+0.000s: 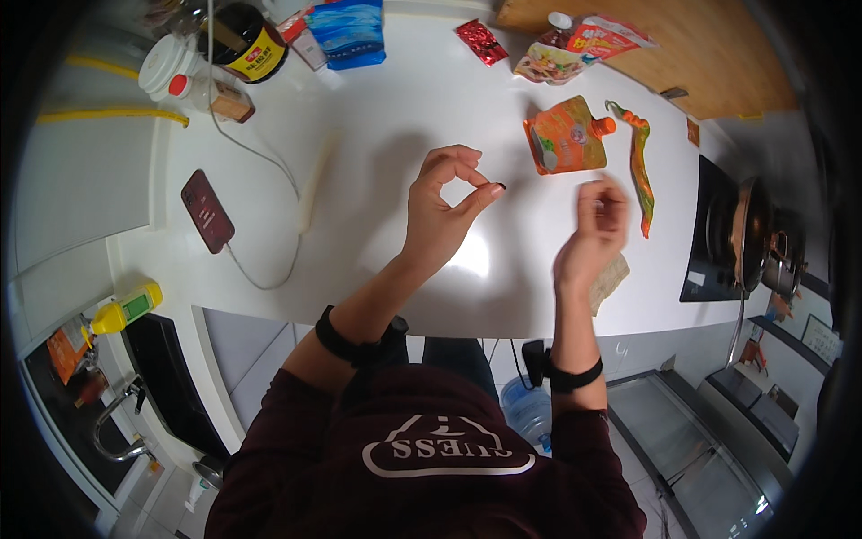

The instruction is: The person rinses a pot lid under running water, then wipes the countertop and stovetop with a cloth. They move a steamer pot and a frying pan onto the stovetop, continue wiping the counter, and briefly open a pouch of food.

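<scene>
Over the white countertop (377, 87), my left hand (441, 209) pinches thumb and forefinger together. A small dark piece (501, 186) shows at those fingertips, too tiny to identify. My right hand (596, 222) is blurred, with its fingers curled; whether it holds anything is unclear. Just beyond it lies an orange spouted pouch (569, 138), its cap towards the right. A long orange-and-green chili pepper (641, 172) rests to the right of that hand. Partly hidden by my right wrist is a flat beige piece (611, 281) on the counter.
At the back are a small red packet (481, 42), a white-capped seasoning pouch (572, 50) and a blue bag (348, 34). Jars and a dark sauce bottle (252, 50) crowd the back left. A phone (207, 212) trails its cable. A black cooktop (710, 236) holds pans at right.
</scene>
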The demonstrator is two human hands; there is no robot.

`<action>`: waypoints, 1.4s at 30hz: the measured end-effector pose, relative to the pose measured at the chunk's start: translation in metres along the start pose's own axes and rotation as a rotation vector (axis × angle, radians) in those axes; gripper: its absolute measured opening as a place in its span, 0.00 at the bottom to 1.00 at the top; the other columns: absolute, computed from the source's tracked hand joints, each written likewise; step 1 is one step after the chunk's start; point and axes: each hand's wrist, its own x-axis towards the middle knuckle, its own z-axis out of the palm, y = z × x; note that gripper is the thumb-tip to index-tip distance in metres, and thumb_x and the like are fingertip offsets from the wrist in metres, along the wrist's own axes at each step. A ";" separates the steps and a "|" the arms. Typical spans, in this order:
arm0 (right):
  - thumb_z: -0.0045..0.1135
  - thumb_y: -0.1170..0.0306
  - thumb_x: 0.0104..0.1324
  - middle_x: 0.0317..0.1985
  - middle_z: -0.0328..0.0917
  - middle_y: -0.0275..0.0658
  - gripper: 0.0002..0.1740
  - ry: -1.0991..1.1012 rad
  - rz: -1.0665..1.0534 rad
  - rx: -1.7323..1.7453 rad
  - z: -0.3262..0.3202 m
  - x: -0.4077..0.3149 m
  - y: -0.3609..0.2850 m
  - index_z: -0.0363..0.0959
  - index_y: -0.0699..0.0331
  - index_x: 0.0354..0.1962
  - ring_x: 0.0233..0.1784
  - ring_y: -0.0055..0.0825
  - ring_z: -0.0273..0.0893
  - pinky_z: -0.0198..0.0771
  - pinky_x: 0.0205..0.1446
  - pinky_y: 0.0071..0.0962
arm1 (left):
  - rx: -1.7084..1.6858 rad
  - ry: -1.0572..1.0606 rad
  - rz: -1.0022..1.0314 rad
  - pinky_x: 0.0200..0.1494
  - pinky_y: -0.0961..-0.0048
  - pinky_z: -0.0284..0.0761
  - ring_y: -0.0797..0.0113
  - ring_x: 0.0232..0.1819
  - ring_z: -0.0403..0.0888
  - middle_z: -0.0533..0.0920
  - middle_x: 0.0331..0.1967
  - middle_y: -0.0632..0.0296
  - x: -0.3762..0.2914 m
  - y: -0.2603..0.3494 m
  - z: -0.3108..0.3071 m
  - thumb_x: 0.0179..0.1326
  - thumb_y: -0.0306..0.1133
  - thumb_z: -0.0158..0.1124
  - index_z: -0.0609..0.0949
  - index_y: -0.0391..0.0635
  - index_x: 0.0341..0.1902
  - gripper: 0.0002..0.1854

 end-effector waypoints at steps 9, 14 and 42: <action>0.58 0.77 0.66 0.36 0.80 0.32 0.07 -0.391 0.454 0.459 -0.002 -0.029 -0.018 0.78 0.69 0.42 0.39 0.13 0.71 0.64 0.48 0.15 | -0.018 -0.109 -0.033 0.55 0.70 0.69 0.65 0.52 0.75 0.77 0.47 0.57 -0.007 0.004 0.019 0.49 0.27 0.75 0.80 0.40 0.27 0.10; 0.59 0.79 0.65 0.36 0.81 0.33 0.06 -0.356 0.477 0.480 -0.011 -0.029 -0.018 0.78 0.69 0.40 0.39 0.13 0.73 0.65 0.48 0.15 | -0.013 -0.134 -0.028 0.55 0.69 0.69 0.65 0.52 0.75 0.77 0.47 0.58 -0.010 0.005 0.028 0.49 0.26 0.75 0.79 0.41 0.27 0.09; 0.58 0.80 0.65 0.30 0.79 0.34 0.03 -0.273 0.669 0.705 -0.067 -0.030 -0.009 0.78 0.70 0.36 0.31 0.14 0.70 0.68 0.37 0.13 | 0.480 -0.298 0.547 0.57 0.66 0.57 0.67 0.51 0.73 0.79 0.48 0.66 -0.019 0.029 0.058 0.45 0.29 0.75 0.79 0.49 0.22 0.10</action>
